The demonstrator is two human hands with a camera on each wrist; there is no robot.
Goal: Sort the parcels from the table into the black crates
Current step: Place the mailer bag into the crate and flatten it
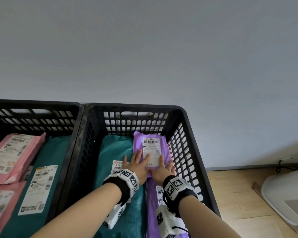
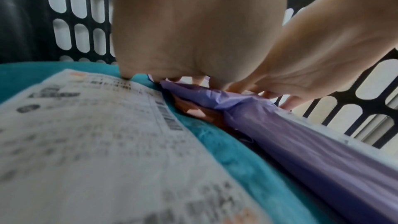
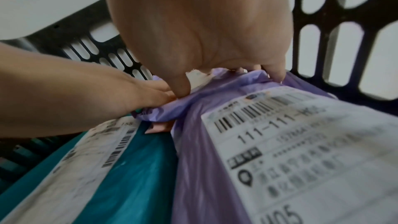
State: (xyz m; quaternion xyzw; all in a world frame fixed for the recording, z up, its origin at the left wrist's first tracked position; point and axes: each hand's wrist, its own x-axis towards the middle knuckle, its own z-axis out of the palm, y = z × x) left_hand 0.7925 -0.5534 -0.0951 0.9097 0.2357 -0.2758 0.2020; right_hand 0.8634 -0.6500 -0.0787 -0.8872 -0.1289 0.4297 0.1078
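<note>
Two bare hands reach into the right-hand black plastic lattice crate [image 1: 193, 127], which stands touching a second black lattice crate [image 1: 76, 117] at nine o'clock. Both hands rest on a purple soft plastic mailer parcel with a white shipping label [image 1: 150, 148], lying toward the crate's one o'clock corner.

The left hand [image 1: 136, 164] lies flat with fingers spread and straight across the parcel's near left edge. The right hand [image 1: 162, 169] lies on the near end, fingers straight along the label; in the right wrist view its thumb tip [image 3: 181, 89] presses into the bunched purple film. Neither hand is curled round the parcel.

Under the parcel, at nine o'clock of it, lies a teal plastic mailer [image 1: 113, 148] with its own label. A second purple mailer [image 3: 280, 159] lies at six o'clock, nearer the person.

The parcel looks light and soft: its film creases at the near end. It will likely be slippery and sag if lifted by one corner; taking hold of both long edges seems safest.

The table is out of view, so any remaining parcels cannot be seen. The crate floor is hidden beneath the mailers. A pinkish object [image 2: 193, 110] peeks from under the purple film; what it is cannot be told. Wrist views are blurred, so most label text is unreadable. In the left crate lie pink mailers [image 1: 12, 155] and another teal one [image 1: 48, 160], cut off by the frame edge.
</note>
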